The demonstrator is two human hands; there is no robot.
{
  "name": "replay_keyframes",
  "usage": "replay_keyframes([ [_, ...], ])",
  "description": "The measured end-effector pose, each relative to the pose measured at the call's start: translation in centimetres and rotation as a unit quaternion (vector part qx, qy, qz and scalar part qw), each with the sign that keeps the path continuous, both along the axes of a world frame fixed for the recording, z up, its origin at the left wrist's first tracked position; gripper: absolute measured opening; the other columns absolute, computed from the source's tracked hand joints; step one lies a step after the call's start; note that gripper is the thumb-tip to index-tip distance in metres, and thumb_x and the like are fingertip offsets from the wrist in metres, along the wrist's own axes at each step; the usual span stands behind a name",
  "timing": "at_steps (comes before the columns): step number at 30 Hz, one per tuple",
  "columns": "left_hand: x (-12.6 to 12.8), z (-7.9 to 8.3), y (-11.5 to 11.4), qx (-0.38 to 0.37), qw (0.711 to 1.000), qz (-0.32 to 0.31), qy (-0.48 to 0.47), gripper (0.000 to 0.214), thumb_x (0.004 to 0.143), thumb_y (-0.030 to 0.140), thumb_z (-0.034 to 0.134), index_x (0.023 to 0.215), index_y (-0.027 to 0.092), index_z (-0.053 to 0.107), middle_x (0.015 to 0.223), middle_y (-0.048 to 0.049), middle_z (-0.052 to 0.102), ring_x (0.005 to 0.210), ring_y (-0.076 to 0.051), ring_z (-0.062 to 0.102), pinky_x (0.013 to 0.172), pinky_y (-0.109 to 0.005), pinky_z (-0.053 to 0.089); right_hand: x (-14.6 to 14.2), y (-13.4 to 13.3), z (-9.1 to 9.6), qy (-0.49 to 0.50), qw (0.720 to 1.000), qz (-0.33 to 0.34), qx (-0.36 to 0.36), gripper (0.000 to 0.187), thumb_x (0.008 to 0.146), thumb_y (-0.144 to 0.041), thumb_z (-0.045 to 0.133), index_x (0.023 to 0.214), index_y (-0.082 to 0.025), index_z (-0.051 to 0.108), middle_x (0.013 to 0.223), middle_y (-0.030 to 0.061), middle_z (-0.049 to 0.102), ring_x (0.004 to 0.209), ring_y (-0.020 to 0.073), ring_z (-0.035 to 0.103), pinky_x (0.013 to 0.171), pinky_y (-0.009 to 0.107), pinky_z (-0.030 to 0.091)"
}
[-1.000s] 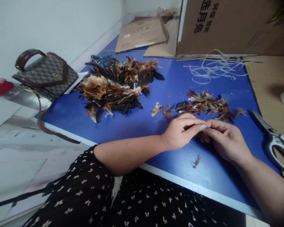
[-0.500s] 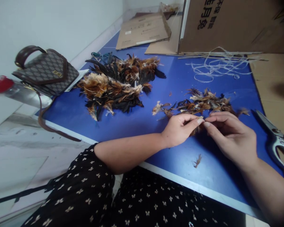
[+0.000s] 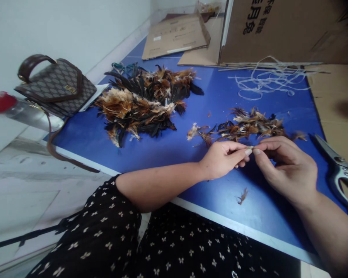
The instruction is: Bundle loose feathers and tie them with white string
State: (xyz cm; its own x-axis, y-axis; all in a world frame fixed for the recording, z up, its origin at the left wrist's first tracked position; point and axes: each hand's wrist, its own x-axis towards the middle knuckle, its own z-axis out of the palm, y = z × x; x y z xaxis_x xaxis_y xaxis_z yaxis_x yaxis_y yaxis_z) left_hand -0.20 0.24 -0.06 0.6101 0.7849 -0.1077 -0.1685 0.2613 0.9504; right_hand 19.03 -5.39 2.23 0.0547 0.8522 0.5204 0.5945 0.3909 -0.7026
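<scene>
My left hand (image 3: 220, 160) is closed, thumb and forefinger pinching a small pale tip, which looks like the quill end of a feather (image 3: 249, 147); its rest is hidden by my fingers. At the same tip, my right hand (image 3: 290, 168) is closed in a pinch, its fingertips almost meeting the left ones. Just beyond my hands lies a loose pile of brown, black and cream feathers (image 3: 249, 125). One small brown feather tuft (image 3: 242, 196) rests nearer the table's front edge. To the left spreads a bigger heap of feather bundles (image 3: 142, 108) in orange, cream and black.
Scissors (image 3: 338, 160) lie beyond my right hand, on the edge of cardboard. White cord (image 3: 272, 79) is tangled on the blue table (image 3: 179, 154). Cardboard sheets (image 3: 176, 36) and a large carton (image 3: 292, 34) are behind. A handbag (image 3: 58, 87) and a bottle (image 3: 26, 112) sit left.
Both hands have shifted slightly right, still pinching together. Brown feather parts seen under my fingers before are now hidden. The piles and scissors stay put.
</scene>
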Motion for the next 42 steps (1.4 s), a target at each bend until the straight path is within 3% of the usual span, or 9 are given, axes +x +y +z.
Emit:
replay_keyframes([
  [6,-0.1,0.1,0.5,0.031,0.999,0.029,0.0,0.038,0.094,0.051,0.093,0.103,0.016,0.084,0.086,-0.0017,0.076,0.071,-0.009,0.064,0.071,-0.027,0.056,0.5,0.0,0.7,-0.014,1.0,0.009,-0.011,0.012,0.103,-0.04,0.082,0.099,-0.029,0.083,0.1,0.0076,0.081,0.09,0.0245,0.075,0.079,0.041,0.06],
  [9,-0.4,0.3,1.2,0.046,0.994,0.094,-0.019,0.03,0.104,0.046,0.084,0.11,0.017,0.086,0.091,-0.0022,0.077,0.075,-0.008,0.065,0.072,-0.025,0.055,2.1,0.0,1.6,-0.039,0.993,0.106,-0.041,0.009,0.102,-0.038,0.085,0.1,-0.029,0.086,0.1,0.0063,0.082,0.091,0.0221,0.076,0.082,0.038,0.061],
  [13,-0.6,0.8,1.8,0.026,0.989,0.144,-0.023,0.024,0.109,0.04,0.079,0.114,0.017,0.085,0.097,-0.0034,0.078,0.077,-0.008,0.066,0.07,-0.024,0.054,3.5,-0.1,2.4,-0.061,0.91,0.341,-0.227,0.016,0.102,-0.045,0.087,0.109,-0.033,0.094,0.107,0.0069,0.085,0.093,0.0219,0.081,0.085,0.036,0.067],
  [15,-0.6,1.0,1.8,0.015,0.988,0.15,-0.024,0.023,0.109,0.038,0.079,0.115,0.017,0.085,0.098,-0.0039,0.078,0.078,-0.008,0.067,0.071,-0.024,0.054,3.2,-0.3,2.3,-0.076,0.868,0.402,-0.283,0.016,0.102,-0.044,0.087,0.113,-0.035,0.095,0.109,0.0069,0.084,0.09,0.0212,0.081,0.081,0.034,0.066],
  [20,-0.5,1.1,1.5,0.011,0.989,0.14,-0.039,0.022,0.106,0.038,0.082,0.113,0.017,0.085,0.097,-0.0039,0.078,0.079,-0.009,0.068,0.072,-0.024,0.055,1.3,-0.9,1.6,-0.145,0.865,0.428,-0.219,0.014,0.107,-0.034,0.081,0.097,-0.035,0.091,0.09,0.003,0.08,0.083,0.0208,0.075,0.077,0.036,0.06],
  [24,-0.5,0.8,1.3,0.014,0.99,0.132,-0.057,0.027,0.105,0.042,0.083,0.113,0.017,0.086,0.096,-0.0038,0.078,0.079,-0.009,0.067,0.073,-0.025,0.056,1.0,-0.8,1.5,-0.113,0.894,0.382,-0.206,0.018,0.109,-0.036,0.075,0.096,-0.031,0.086,0.089,0.0032,0.08,0.078,0.0188,0.073,0.071,0.034,0.059],
  [29,-0.3,0.3,1.0,0.009,0.993,0.104,-0.062,0.039,0.097,0.053,0.09,0.112,0.017,0.088,0.093,-0.0038,0.079,0.078,-0.01,0.065,0.073,-0.026,0.054,1.1,-0.4,1.1,0.039,0.979,0.133,-0.151,0.023,0.101,-0.049,0.085,0.093,-0.028,0.084,0.092,0.0046,0.082,0.08,0.0196,0.073,0.078,0.035,0.061],
  [33,-0.1,-0.1,0.4,0.014,0.995,0.079,-0.058,0.049,0.093,0.06,0.092,0.115,0.017,0.09,0.093,-0.0047,0.08,0.078,-0.011,0.064,0.073,-0.027,0.054,0.5,-0.4,0.5,0.167,0.97,0.016,-0.175,0.036,0.093,-0.061,0.092,0.094,-0.026,0.084,0.087,0.004,0.08,0.076,0.0195,0.071,0.073,0.034,0.062],
  [42,-0.4,0.2,0.3,0.186,0.981,0.056,-0.027,0.039,0.106,0.054,0.081,0.12,0.02,0.092,0.114,-0.0113,0.086,0.105,-0.02,0.079,0.102,-0.039,0.065,0.2,-0.4,0.1,0.225,0.952,0.018,-0.208,0.04,0.081,-0.063,0.102,0.089,-0.027,0.085,0.074,0.0018,0.076,0.065,0.0186,0.067,0.061,0.031,0.058],
])
